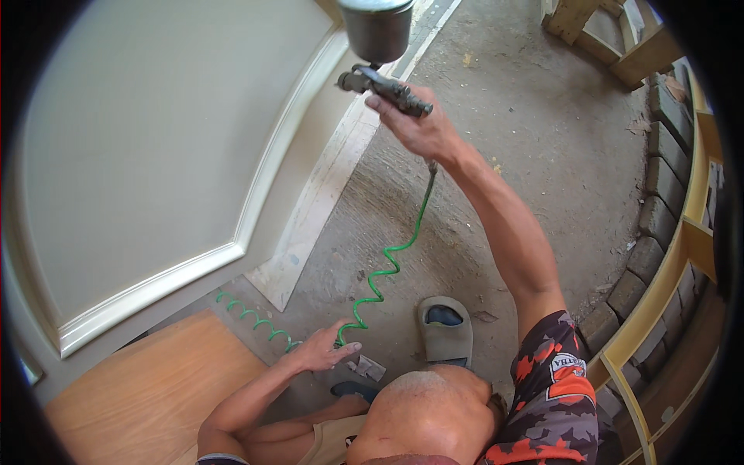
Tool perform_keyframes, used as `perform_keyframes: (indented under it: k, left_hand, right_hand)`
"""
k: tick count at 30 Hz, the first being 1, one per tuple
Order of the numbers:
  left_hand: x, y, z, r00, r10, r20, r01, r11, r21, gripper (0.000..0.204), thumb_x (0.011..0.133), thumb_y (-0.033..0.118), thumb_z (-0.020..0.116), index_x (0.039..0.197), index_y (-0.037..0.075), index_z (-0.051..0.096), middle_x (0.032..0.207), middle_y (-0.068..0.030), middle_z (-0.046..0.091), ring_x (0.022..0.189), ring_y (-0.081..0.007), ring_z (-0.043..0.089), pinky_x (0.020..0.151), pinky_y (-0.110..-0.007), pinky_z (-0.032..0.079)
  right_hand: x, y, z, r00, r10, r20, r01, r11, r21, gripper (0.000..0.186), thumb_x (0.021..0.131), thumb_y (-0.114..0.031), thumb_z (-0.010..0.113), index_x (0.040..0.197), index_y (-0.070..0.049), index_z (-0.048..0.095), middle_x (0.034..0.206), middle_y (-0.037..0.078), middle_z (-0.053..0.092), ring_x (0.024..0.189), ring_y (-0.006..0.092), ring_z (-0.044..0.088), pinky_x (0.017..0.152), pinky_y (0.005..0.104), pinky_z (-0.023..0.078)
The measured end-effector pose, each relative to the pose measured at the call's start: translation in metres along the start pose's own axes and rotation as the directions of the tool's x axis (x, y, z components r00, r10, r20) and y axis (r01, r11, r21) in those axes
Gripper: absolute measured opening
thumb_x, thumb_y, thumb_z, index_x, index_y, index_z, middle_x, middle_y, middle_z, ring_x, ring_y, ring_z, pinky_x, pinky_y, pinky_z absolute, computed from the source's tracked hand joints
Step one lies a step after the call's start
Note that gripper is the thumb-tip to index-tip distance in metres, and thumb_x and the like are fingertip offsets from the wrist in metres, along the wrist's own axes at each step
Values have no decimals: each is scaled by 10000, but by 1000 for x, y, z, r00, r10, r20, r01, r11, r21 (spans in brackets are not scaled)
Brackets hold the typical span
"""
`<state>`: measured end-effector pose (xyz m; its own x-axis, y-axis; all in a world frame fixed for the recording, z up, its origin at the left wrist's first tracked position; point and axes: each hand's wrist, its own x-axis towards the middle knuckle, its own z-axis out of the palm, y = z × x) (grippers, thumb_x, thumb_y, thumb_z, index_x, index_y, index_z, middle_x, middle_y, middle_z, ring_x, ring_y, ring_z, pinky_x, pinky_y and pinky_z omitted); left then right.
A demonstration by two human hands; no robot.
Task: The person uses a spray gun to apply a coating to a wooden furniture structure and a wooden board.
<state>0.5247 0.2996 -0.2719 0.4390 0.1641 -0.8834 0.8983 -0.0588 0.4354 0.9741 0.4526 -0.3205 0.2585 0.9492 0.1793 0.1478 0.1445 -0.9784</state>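
Head view: apparently mid-job, gripping spray gun (380, 84) in right hand (422, 129), green hose (427, 194) loosely in left hand (319, 350); cannot confirm upper-left panel (170, 132) finished.

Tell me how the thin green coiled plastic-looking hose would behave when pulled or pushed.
The green coiled hose would likely stretch springily when pulled, since its loops spread out between the right hand and left hand. If pushed, it would probably bend easily rather than act stiff, being slender and curved.
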Motion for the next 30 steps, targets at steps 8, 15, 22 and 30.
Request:
perform_keyframes:
  k: [8,15,22,30]
  left_hand:
    - [4,12,3,996,79,-44,-82,993,-85,582,1030,424,804,1460,81,614,842,-43,710,653,-146,672,639,-352,555]
    - [8,23,0,998,56,-3,-55,960,-276,483,1012,358,840,1350,59,670,846,-2,687,670,-86,632,625,-297,528]
    - [12,31,0,1000,29,6,-23,886,-462,383,1026,262,826,1292,43,660,825,10,657,676,-77,644,617,-270,517]
    - [12,28,5,994,106,-7,-100,913,-396,345,1027,254,823,1242,40,657,811,8,655,671,-71,638,610,-267,515]
  right_hand:
    - [42,11,-72,995,-47,-84,53,996,68,402,1119,-367,720,855,-66,746,620,-55,549,544,63,486,500,306,388]
    - [71,14,-116,986,-56,-158,55,998,-9,431,1141,-410,674,865,-82,633,603,-57,485,482,45,442,419,274,360]
    - [94,7,-139,975,-16,-219,14,1000,-13,283,1134,-400,691,1057,-130,731,608,-81,491,504,44,447,448,293,342]
    - [100,-12,-142,907,-56,-417,-20,984,-178,344,1143,-415,659,1348,-164,774,750,-6,615,706,112,567,661,329,462]
